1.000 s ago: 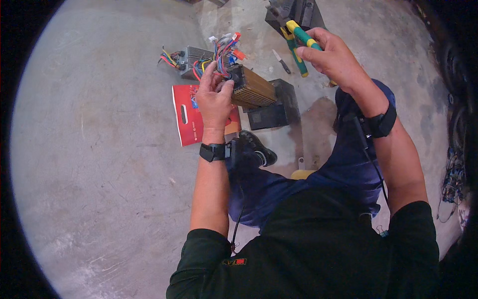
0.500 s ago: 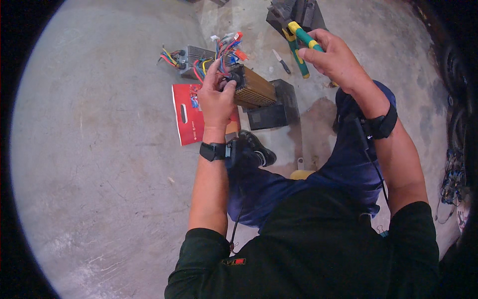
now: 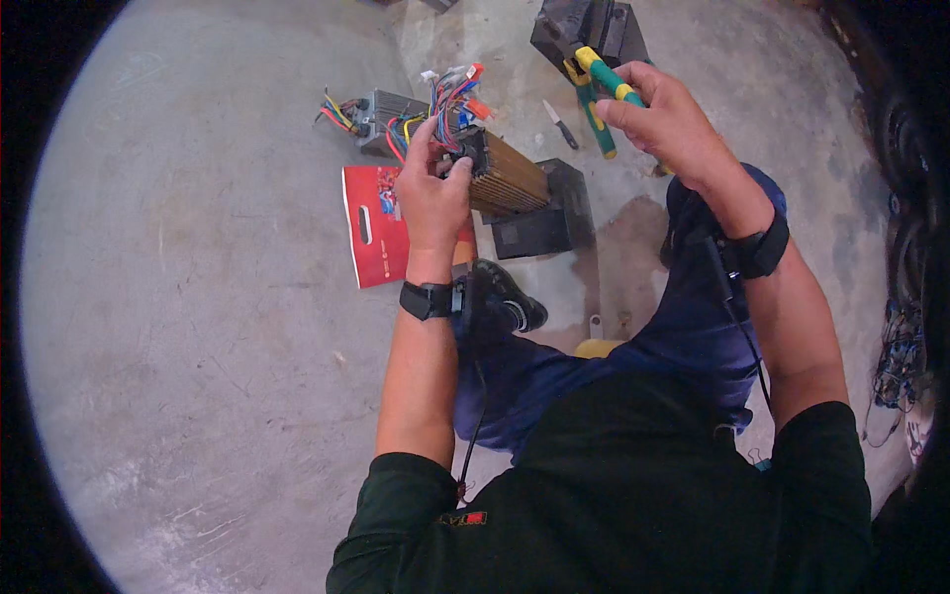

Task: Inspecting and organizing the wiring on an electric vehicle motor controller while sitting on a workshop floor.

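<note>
My left hand (image 3: pixel 435 200) is closed around the base of a wire bundle (image 3: pixel 450 103), at the end of a brownish finned metal box (image 3: pixel 511 182). Wires of several colours fan out beyond my fingers, with white and red-orange connectors at their tips. My right hand (image 3: pixel 661 117) grips one handle of large cutters (image 3: pixel 602 71) with green and yellow grips. Their second handle slants down below my fingers, and the dark jaws lie over a black block (image 3: pixel 623 38). A gap separates the cutters from the wires.
Behind my left hand lies a grey finned box (image 3: pixel 388 117) with wires at its left end. A red bag (image 3: pixel 374 259) lies beside my left wrist. Black blocks (image 3: pixel 534 234) stand under the brownish box. A knife (image 3: pixel 560 123) rests on the concrete floor (image 3: pixel 218 297).
Both hands keep their grips. My left hand and the brownish box have shifted very slightly to the right, and the cutters have barely moved.
</note>
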Motion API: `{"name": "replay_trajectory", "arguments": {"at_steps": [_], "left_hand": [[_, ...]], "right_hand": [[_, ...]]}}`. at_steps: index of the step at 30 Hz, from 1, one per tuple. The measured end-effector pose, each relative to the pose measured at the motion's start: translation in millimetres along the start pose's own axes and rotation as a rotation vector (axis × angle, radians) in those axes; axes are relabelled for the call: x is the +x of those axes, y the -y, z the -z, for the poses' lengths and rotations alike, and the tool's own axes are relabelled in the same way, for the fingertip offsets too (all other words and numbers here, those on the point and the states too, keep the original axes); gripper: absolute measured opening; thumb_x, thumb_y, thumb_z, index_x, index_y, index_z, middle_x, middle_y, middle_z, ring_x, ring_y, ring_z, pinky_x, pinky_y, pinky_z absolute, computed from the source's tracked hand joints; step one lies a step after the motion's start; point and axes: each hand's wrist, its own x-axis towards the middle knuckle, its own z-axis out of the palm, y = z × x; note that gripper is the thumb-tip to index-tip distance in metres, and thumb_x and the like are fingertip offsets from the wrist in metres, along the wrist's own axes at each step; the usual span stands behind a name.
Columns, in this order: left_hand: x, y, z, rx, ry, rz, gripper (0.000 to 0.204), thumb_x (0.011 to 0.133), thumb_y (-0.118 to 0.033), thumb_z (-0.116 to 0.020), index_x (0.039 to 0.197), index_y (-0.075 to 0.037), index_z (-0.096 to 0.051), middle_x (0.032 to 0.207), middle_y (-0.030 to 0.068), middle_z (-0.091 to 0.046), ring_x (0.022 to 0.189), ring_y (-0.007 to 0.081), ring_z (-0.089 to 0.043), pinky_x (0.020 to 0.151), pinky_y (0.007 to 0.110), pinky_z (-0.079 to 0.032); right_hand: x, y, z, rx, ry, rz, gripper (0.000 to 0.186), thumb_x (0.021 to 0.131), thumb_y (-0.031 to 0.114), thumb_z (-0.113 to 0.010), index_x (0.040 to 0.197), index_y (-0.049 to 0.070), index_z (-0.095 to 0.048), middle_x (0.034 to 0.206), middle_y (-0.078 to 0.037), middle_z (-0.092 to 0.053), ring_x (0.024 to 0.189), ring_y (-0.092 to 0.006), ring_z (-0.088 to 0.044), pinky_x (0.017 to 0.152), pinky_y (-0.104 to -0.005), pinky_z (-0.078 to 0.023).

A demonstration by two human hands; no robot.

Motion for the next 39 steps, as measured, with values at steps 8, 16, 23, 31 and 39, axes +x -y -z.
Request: {"name": "replay_trajectory", "arguments": {"at_steps": [8,16,23,31,39], "left_hand": [[2,-11,-4,0.403,-0.083,-0.108,0.055,0.081,-0.004,-0.076,0.134,-0.004,-0.060,0.088,0.0095,-0.071,0.078,0.0163,-0.067,0.072,0.031,-0.055],[-3,2,-4,0.187,-0.092,-0.133,0.057,0.080,-0.004,-0.076,0.134,-0.004,-0.060,0.096,0.0087,-0.071,0.081,0.0148,-0.067,0.074,0.031,-0.055],[1,-11,-8,0.326,-0.100,-0.142,0.056,0.080,-0.004,-0.076,0.134,-0.003,-0.060,0.102,0.0111,-0.072,0.085,0.0172,-0.068,0.078,0.032,-0.055],[-2,-7,-5,0.458,-0.098,-0.145,0.062,0.078,-0.006,-0.075,0.137,-0.006,-0.057,0.096,0.0176,-0.069,0.086,0.0323,-0.067,0.079,0.040,-0.054],[2,-1,4,0.308,0.013,-0.082,0.059,0.078,-0.007,-0.075,0.135,-0.008,-0.060,0.095,0.0173,-0.069,0.083,0.0301,-0.067,0.075,0.040,-0.054]], "right_hand": [[0,1,2,-0.005,0.017,0.019,0.039,0.087,0.029,-0.073,0.110,-0.001,-0.061,0.083,-0.006,-0.063,0.072,-0.0125,-0.058,0.064,-0.0300,-0.048],[-2,5,0,-0.004,-0.007,0.021,0.039,0.087,0.029,-0.073,0.109,-0.001,-0.061,0.081,-0.005,-0.062,0.070,-0.0111,-0.057,0.061,-0.0289,-0.047],[-2,4,0,-0.001,-0.008,0.013,0.037,0.089,0.024,-0.073,0.118,0.005,-0.059,0.076,0.005,-0.052,0.060,-0.0033,-0.042,0.052,-0.0216,-0.034],[-4,3,-2,0.028,0.004,-0.014,0.039,0.089,0.024,-0.073,0.120,0.004,-0.059,0.075,0.005,-0.051,0.059,-0.0030,-0.042,0.052,-0.0214,-0.033],[-4,12,2,-0.020,0.081,-0.051,0.036,0.087,0.028,-0.071,0.109,0.000,-0.063,0.076,-0.002,-0.059,0.064,-0.0087,-0.053,0.056,-0.0281,-0.043]]}}
